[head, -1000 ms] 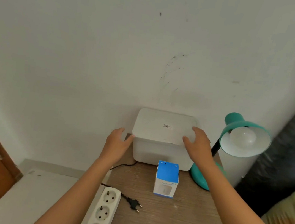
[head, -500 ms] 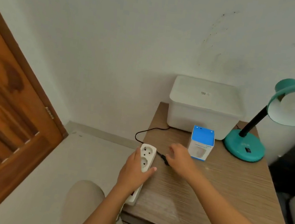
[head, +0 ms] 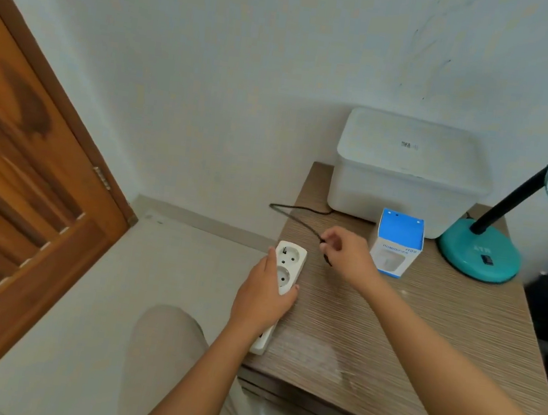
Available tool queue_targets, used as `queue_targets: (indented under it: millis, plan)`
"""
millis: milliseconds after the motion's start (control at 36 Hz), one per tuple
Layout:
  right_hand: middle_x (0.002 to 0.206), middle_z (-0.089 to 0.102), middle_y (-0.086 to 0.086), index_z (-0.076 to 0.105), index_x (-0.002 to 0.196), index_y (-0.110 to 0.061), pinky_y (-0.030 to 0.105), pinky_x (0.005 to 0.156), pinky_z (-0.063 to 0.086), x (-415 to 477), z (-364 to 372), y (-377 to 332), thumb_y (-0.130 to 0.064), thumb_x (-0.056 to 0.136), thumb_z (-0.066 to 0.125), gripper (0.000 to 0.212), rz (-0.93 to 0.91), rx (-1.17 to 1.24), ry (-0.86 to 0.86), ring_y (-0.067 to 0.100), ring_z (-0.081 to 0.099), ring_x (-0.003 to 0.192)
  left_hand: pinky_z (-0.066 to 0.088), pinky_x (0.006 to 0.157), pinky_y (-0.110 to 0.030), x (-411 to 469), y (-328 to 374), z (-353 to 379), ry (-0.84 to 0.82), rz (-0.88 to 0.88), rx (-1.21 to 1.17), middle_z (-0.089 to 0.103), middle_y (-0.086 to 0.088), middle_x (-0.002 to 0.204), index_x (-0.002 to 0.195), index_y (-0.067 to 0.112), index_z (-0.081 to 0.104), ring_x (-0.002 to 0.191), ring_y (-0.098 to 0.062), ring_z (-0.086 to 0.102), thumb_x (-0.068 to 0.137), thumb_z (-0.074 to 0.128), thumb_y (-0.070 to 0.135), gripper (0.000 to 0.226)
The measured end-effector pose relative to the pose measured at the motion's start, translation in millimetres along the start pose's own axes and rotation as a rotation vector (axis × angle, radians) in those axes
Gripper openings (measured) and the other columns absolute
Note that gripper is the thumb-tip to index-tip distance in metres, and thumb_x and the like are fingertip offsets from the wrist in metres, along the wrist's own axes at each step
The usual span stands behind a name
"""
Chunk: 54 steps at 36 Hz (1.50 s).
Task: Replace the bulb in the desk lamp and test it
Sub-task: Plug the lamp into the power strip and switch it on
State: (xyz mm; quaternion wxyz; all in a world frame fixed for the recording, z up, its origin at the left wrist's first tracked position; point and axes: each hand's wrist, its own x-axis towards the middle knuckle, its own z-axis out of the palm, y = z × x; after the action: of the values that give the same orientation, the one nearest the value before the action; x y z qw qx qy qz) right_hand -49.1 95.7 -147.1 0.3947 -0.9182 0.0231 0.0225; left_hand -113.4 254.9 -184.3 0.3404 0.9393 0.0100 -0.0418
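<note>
A teal desk lamp [head: 479,255] stands at the table's far right, its shade cut off by the frame edge. Its black cord [head: 293,217] runs from behind the white box to my right hand [head: 346,256], which pinches the black plug just above the table. My left hand [head: 263,297] grips the white power strip [head: 288,266] at the table's left edge, with two sockets showing past my fingers. A blue and white bulb box [head: 397,243] stands upright between my right hand and the lamp base.
A white lidded plastic box [head: 408,172] sits against the wall at the back of the wooden table [head: 423,329]. A brown wooden door [head: 21,176] fills the left. My knee [head: 162,348] shows below the power strip.
My hands left the white box and dropped to the table. The left took hold of the power strip; the right picked up the plug and lifted it. The view swung left and down.
</note>
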Motion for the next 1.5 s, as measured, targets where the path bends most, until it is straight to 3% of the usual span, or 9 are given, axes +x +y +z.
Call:
queue_targets:
  millis: [83, 167, 333, 556, 1056, 1278, 1417, 1500]
  plan:
    - [0.079, 0.058, -0.005, 0.061, 0.091, -0.014, 0.01, 0.068, 0.045, 0.1, -6.8, -15.2, -0.014, 0.082, 0.067, 0.011, -0.03, 0.198, 0.077, 0.009, 0.054, 0.074, 0.045, 0.093, -0.035, 0.4, -0.4, 0.5, 0.003, 0.0, -0.003, 0.041, -0.005, 0.14, 0.15, 0.016, 0.008, 0.122, -0.021, 0.045, 0.085, 0.056, 0.044, 0.085]
    - [0.077, 0.06, -0.006, 0.064, 0.091, -0.01, 0.001, 0.062, 0.043, -1.8, -5.5, -27.8, -0.015, 0.078, 0.071, 0.015, -0.078, 0.285, 0.114, 0.001, 0.054, 0.069, 0.044, 0.094, -0.036, 1.0, -1.2, 1.1, -0.003, -0.001, -0.018, 0.041, -0.005, 0.14, 0.15, 0.017, 0.009, 0.123, -0.021, 0.045, 0.084, 0.058, 0.044, 0.086]
    - [0.078, 0.065, 0.004, 0.065, 0.083, -0.007, 0.002, 0.062, 0.045, -8.2, 18.6, -28.2, -0.007, 0.074, 0.074, 0.013, -0.093, 0.277, 0.068, 0.011, 0.059, 0.07, 0.047, 0.092, -0.038, 2.2, -4.1, 2.5, 0.008, 0.001, -0.049, 0.044, -0.002, 0.137, 0.148, 0.02, 0.014, 0.119, -0.02, 0.048, 0.081, 0.058, 0.045, 0.084]
    - [0.081, 0.069, 0.011, 0.066, 0.083, -0.004, 0.026, 0.072, 0.055, -17.0, 35.0, -25.9, -0.007, 0.074, 0.074, 0.013, -0.154, 0.163, 0.053, 0.018, 0.063, 0.074, 0.048, 0.088, -0.036, 3.9, -5.1, 3.4, 0.003, 0.002, -0.089, 0.048, -0.002, 0.132, 0.146, 0.02, 0.019, 0.115, -0.019, 0.051, 0.08, 0.061, 0.044, 0.082]
    - [0.079, 0.07, 0.008, 0.07, 0.082, -0.008, 0.014, 0.067, 0.049, -19.1, 36.1, -27.9, -0.011, 0.078, 0.072, 0.005, -0.132, 0.148, 0.051, 0.013, 0.062, 0.072, 0.05, 0.085, -0.036, 3.2, -2.9, -0.8, -0.015, 0.005, -0.132, 0.051, 0.002, 0.123, 0.142, 0.022, 0.026, 0.11, -0.017, 0.053, 0.078, 0.064, 0.041, 0.077]
    - [0.086, 0.07, 0.01, 0.07, 0.087, -0.007, 0.004, 0.062, 0.041, -35.2, 27.8, -27.0, -0.007, 0.083, 0.064, 0.008, -0.125, 0.122, 0.051, 0.011, 0.059, 0.074, 0.049, 0.083, -0.03, 0.9, 2.6, -13.9, -0.096, 0.03, -0.231, 0.054, 0.005, 0.111, 0.124, 0.027, 0.044, 0.103, -0.011, 0.055, 0.077, 0.067, 0.037, 0.054]
    - [0.091, 0.071, 0.005, 0.07, 0.094, -0.009, 0.018, 0.075, 0.046, -63.5, -2.0, -3.6, -0.014, 0.088, 0.058, 0.014, -0.094, 0.089, 0.069, 0.012, 0.062, 0.081, 0.042, 0.082, -0.026, -5.3, 18.4, -20.1, 0.048, 0.095, -0.102, 0.049, 0.002, 0.115, 0.12, 0.017, 0.048, 0.106, -0.014, 0.05, 0.086, 0.061, 0.033, 0.04]
    - [0.097, 0.07, 0.005, 0.069, 0.1, -0.01, 0.025, 0.083, 0.051, -82.6, -23.9, 22.0, -0.015, 0.089, 0.057, 0.017, -0.064, 0.047, 0.082, 0.013, 0.063, 0.09, 0.042, 0.094, -0.028, -10.5, 40.8, -16.9, 0.092, 0.145, -0.092, 0.044, 0.001, 0.13, 0.132, 0.016, 0.043, 0.117, -0.013, 0.046, 0.09, 0.055, 0.036, 0.048]
